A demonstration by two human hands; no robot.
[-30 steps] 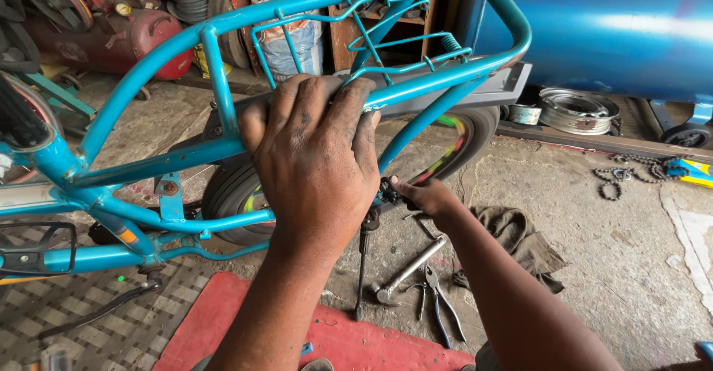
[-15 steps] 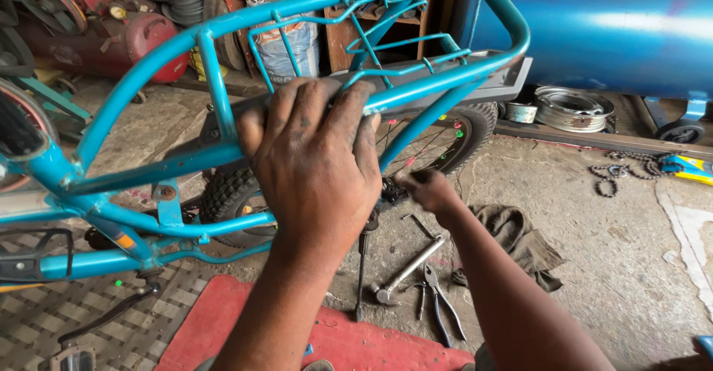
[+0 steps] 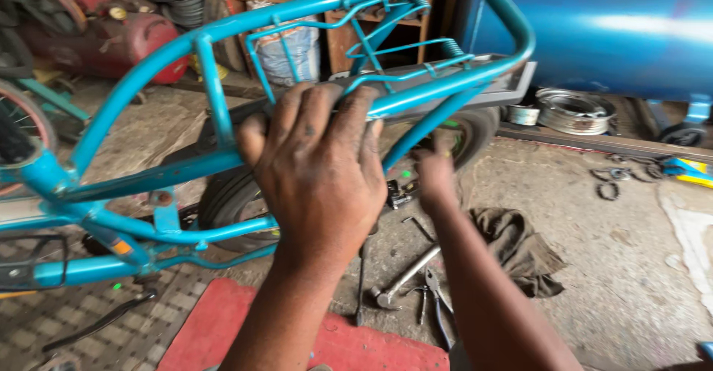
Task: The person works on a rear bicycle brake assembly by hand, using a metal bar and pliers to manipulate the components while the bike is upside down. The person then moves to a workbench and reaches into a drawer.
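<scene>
Left hand [image 3: 319,170] lies palm-down on the teal bicycle frame [image 3: 148,59], fingers [image 3: 349,111] curled over its tube. Right hand [image 3: 437,174] reaches the rear wheel [image 3: 475,129]; grip unclear. Hammer [image 3: 405,276] on floor below.

Head view, steeply downward, close over floor [image 3: 631,282]
</scene>
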